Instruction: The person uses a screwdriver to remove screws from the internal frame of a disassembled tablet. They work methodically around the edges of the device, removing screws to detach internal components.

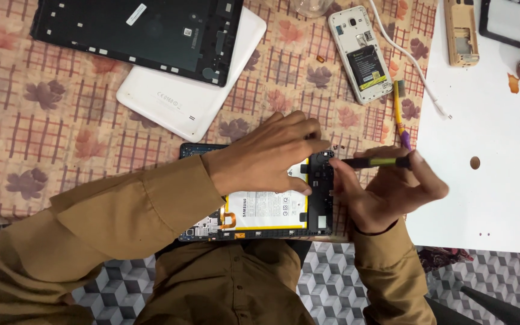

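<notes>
Lying opened near the table's front edge, on the patterned cloth (43, 114): tablet (272, 210). Pressing flat on it with fingers spread, gripping nothing: left hand (272, 157); pinching a screwdriver (375, 162) against its dark frame: right hand (386, 191). Resting beyond: white back cover (179, 102), phone (360, 53).

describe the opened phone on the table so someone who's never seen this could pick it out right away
Start at the white board covering the right side of the patterned tablecloth. Just left of its top edge, beside a white cable, lies the white phone. Unlike the tablets nearby, it is small, with its back cover off and a dark battery showing.
</notes>
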